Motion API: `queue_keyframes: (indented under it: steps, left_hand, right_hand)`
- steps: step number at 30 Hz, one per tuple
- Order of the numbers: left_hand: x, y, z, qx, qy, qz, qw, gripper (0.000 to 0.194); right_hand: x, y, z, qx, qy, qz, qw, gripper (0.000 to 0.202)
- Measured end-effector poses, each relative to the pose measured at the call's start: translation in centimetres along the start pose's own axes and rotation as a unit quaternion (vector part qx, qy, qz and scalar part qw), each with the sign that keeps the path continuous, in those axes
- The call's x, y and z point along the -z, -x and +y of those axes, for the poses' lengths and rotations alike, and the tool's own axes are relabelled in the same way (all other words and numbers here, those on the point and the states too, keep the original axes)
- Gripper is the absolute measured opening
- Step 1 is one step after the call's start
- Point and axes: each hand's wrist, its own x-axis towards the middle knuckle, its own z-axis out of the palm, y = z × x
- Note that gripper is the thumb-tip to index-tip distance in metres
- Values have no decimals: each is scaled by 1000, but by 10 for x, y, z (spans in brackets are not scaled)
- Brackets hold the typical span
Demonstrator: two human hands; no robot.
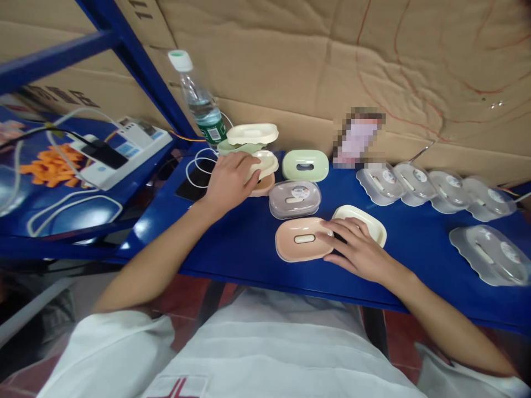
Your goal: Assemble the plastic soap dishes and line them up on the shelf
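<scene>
My left hand [233, 181] is closed on a cream soap dish tray [269, 163], fingers over its left side and thumb near its front. A peach dish [265, 183] sits just beneath that tray, partly hidden. My right hand [357, 243] has its fingers spread, and the fingertips touch the right end of another peach soap dish [296, 243]. Behind that hand lies a cream dish [375, 224], partly covered. Between the hands stands a soap dish under a clear lid [294, 202]. A pale green dish [313, 166] lies farther back.
Several clear-lidded soap dishes [450, 190] line the right side, with another [487, 257] nearer me. A water bottle [207, 113] stands behind a stacked cream tray [253, 134]. A blurred phone-like object [357, 138] leans against cardboard. A power strip [124, 152] and cables lie left.
</scene>
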Motion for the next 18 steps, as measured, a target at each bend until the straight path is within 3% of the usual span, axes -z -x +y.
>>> queue_keyframes:
  steps: [3,10,18]
  left_hand:
    - [-4,-14,9,-30,-5,-38,999,37]
    - [-19,-81,16,-83,-39,-59,994,28]
    - [-31,-88,1,-92,-1,-55,994,25]
  right_hand:
    - [-2,-2,-2,-9,-14,-3,1000,48]
    - [-3,-1,-3,-9,-10,-1,1000,50]
    - [-7,0,-2,2,-18,24,1000,48]
